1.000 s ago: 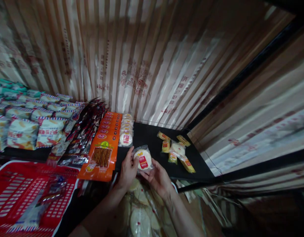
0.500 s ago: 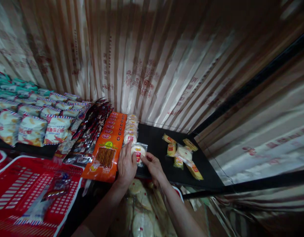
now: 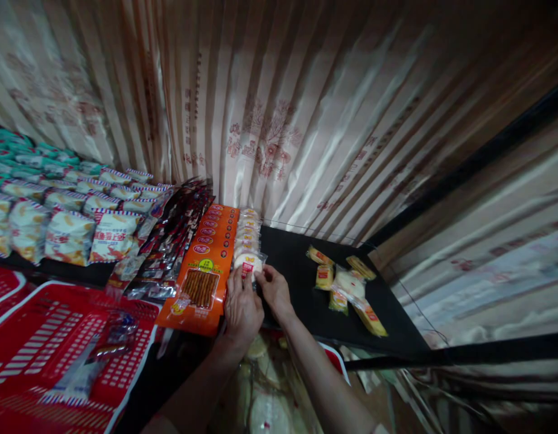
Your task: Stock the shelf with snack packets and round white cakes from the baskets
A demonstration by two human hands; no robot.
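A clear packet with a round white cracker (image 3: 248, 263) and a red label lies at the front of a row of overlapping cracker packets (image 3: 248, 232). My left hand (image 3: 242, 308) is at its lower edge, fingertips curled onto the wrapper. At its right corner, my right hand (image 3: 275, 293) pinches the film between thumb and bent fingers. The orange bags of brown sticks (image 3: 199, 286) overlap in a row just left of my left hand. Beneath my forearms, a red basket with a white rim (image 3: 336, 360) contains large clear bags of round white crackers (image 3: 269, 410).
Loose yellow packets (image 3: 324, 277) and another white cracker packet (image 3: 350, 282) lie on the black shelf (image 3: 297, 265) to the right. Dark red packets (image 3: 170, 241) and white snack bags (image 3: 113, 235) fill the left. A red basket (image 3: 138, 337) stands lower left; a pleated curtain (image 3: 306, 120) hangs behind.
Both hands have pushed the cracker packet up and away, from in front of the row to against its front end. The view has shifted slightly, so the shelf goods appear farther right.
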